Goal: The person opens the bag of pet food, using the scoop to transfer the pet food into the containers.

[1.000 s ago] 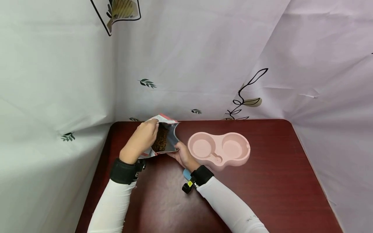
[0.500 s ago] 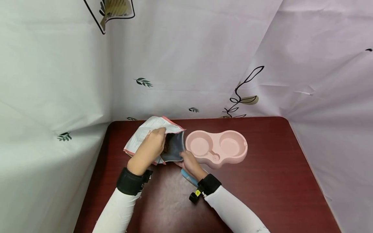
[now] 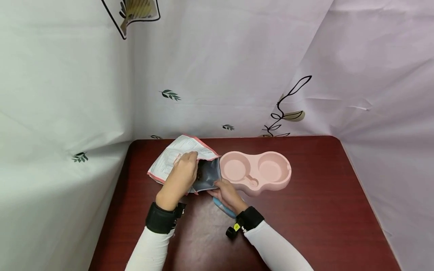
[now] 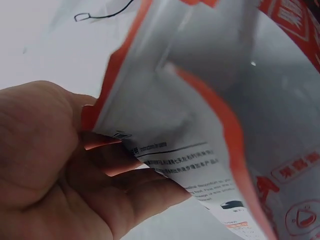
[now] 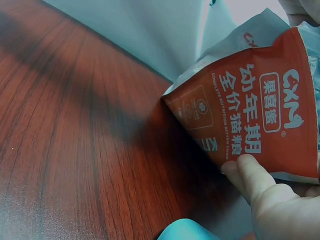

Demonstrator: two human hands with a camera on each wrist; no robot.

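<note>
A kitten food bag (image 3: pixel 176 154), white with red edges, lies tilted to the right, its mouth facing the pink double bowl (image 3: pixel 251 160). Brown pellets (image 3: pixel 199 174) show inside its silver lining. My left hand (image 3: pixel 179 178) grips the upper rim of the mouth; in the left wrist view, its fingers curl behind the printed panel. With my right hand (image 3: pixel 230 195) I hold the near lower rim, thumb inside the opening. Fingers of that hand (image 5: pixel 260 182) support the red front in the right wrist view. A blue rounded object (image 3: pixel 223 208) sits under my right hand; its kind is unclear.
The dark red wooden table (image 3: pixel 305 222) stands against a white cloth backdrop (image 3: pixel 210 67) with leaf prints. The bowl has two round hollows and a small one between them. The bag's mouth is right beside the bowl's left edge.
The bag has tipped over to the right, showing its printed white panel, and its mouth has moved toward the bowl. Both hands have shifted right and nearer to me. Fewer pellets are visible.
</note>
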